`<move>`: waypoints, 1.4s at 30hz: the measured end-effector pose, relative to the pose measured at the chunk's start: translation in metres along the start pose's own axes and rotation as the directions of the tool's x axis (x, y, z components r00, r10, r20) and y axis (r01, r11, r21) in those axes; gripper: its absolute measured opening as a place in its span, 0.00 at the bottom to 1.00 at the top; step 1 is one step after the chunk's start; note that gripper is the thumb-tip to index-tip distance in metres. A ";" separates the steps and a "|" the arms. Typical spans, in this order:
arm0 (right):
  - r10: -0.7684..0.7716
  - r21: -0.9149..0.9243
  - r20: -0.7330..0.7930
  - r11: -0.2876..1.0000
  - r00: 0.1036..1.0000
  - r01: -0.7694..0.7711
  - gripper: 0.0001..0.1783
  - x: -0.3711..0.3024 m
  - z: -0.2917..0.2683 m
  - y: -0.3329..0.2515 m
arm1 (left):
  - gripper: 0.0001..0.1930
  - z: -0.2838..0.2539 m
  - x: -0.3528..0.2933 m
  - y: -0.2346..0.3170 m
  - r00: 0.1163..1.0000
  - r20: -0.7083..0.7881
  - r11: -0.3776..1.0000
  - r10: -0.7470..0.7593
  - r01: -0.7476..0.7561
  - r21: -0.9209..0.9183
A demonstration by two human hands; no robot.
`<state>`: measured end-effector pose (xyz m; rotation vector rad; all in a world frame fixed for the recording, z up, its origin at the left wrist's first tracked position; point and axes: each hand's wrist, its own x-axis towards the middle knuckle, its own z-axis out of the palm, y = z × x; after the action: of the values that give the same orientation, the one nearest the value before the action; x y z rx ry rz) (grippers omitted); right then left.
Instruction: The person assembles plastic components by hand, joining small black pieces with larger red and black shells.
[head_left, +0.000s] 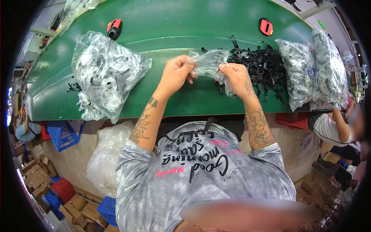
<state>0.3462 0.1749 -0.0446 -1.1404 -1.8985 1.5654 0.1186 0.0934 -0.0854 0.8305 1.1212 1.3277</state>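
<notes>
A clear plastic bag (pixel 210 62) is stretched between my two hands above the green table (pixel 162 104). My left hand (pixel 178 72) pinches its left side, and my right hand (pixel 236 77) grips the right side with the thumb on top. Part of the bag hangs down beside my right fingers. Just right of that hand spreads a pile of small black plastic parts (pixel 266 67). Whether anything is inside the held bag, I cannot tell. On the left of the table lies a large clear bag (pixel 104 73) full of wrapped pieces.
Two filled clear bags, one nearer (pixel 296 73) and one farther right (pixel 328 65), lie at the table's right. Two red-and-black tools (pixel 114 29) (pixel 266 27) rest toward the back. Blue crates (pixel 63 135) and cardboard boxes (pixel 83 208) stand on the floor. Other people work at both sides.
</notes>
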 end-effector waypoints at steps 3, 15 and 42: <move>0.001 0.034 -0.177 0.999 0.984 0.005 0.15 -0.004 -0.003 -0.008 | 0.13 0.008 -0.006 0.005 0.997 0.045 0.993 -0.057 0.061 -0.101; -0.450 -0.583 -0.491 0.806 0.746 0.103 0.12 0.005 -0.081 -0.033 | 0.11 -0.013 -0.039 0.016 0.994 -0.028 0.979 0.109 -0.103 0.178; -0.626 -0.685 -0.482 0.706 0.613 0.183 0.10 0.038 -0.094 -0.033 | 0.14 -0.083 -0.056 -0.010 0.773 -0.049 0.207 0.632 -0.107 0.972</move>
<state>0.3844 0.2607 0.0058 -1.1316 -1.9025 0.1718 0.0487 0.0262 -0.1108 1.8698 2.3180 1.1733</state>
